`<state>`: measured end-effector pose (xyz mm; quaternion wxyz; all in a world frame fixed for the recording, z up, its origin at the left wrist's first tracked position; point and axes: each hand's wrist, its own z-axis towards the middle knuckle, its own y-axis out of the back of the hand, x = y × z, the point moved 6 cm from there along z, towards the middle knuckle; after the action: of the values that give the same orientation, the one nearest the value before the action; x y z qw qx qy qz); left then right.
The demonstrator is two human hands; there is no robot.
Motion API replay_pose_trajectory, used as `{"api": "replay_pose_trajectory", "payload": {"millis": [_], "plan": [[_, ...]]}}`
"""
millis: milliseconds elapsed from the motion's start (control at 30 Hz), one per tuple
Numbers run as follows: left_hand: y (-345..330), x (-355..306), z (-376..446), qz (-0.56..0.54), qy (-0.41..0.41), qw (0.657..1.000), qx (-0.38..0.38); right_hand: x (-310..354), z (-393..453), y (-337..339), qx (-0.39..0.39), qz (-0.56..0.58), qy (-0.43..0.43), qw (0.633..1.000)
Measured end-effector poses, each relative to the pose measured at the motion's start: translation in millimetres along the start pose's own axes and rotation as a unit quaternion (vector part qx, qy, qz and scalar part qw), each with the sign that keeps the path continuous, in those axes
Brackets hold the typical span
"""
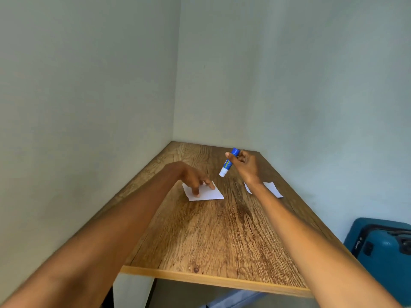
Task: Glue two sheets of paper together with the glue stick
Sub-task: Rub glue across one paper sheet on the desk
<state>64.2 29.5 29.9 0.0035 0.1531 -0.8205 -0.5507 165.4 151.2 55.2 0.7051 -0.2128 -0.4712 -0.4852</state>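
The worktop is a long board with a printed oak-grain finish, a dark knot near its front edge and a lighter edge band; it runs into the corner of two plain, pale walls.

The left hand is spread, its straight fingertips pressing on a small white sheet. This sheet is roughly square, lies flat and slightly askew, and sits on the left half of the worktop towards the far end.

The right hand pinches the glue stick between thumb and curled fingers, holding it in the air above the worktop, between the two sheets. The stick is a slim cylinder, tilted, with its blue end up and its white end pointing down and left towards the pressed sheet. Its body carries a coloured label band; the writing is too small to read.

A second sheet, white and flat, lies near the right edge, partly hidden behind the right wrist and well apart from the first.

A teal hard-shell suitcase with black fittings stands right of the worktop.
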Motion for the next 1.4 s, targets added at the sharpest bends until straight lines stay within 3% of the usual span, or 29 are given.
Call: {"api": "replay_pose_trajectory", "payload": {"millis": [267, 467, 633, 733, 833, 1100, 1400], "plan": [[-1.4, 2.1, 27.6, 0.034, 0.023, 0.993, -0.112, 4.1, 10.1, -0.7, -0.020, -0.032, 0.005, 0.999], [-1.4, 1.9, 37.2, 0.070, 0.091, 0.963, -0.242, 0.7, 12.6, 4.4, -0.023, -0.041, 0.007, 0.999], [20.7, 3.3, 24.9, -0.050, 0.055, 0.938, -0.338, -7.4, 10.4, 10.9, -0.031, -0.053, -0.003, 0.998], [20.0, 3.7, 26.5, -0.054, -0.026, 0.974, -0.219, -11.9, 12.3, 13.0, -0.036, -0.054, -0.003, 0.998], [1.6, 9.6, 28.7, -0.040, -0.012, 0.996, -0.080, -12.8, 13.7, 10.7, -0.039, -0.060, -0.004, 0.997], [-8.7, 12.9, 38.9, 0.017, 0.029, 0.986, -0.163, -25.7, 18.9, -2.7, -0.022, -0.073, -0.004, 0.997], [-10.9, 10.2, 43.5, 0.172, 0.021, 0.973, -0.155, -40.4, 28.8, -12.7, 0.004, -0.128, 0.004, 0.992]]}}
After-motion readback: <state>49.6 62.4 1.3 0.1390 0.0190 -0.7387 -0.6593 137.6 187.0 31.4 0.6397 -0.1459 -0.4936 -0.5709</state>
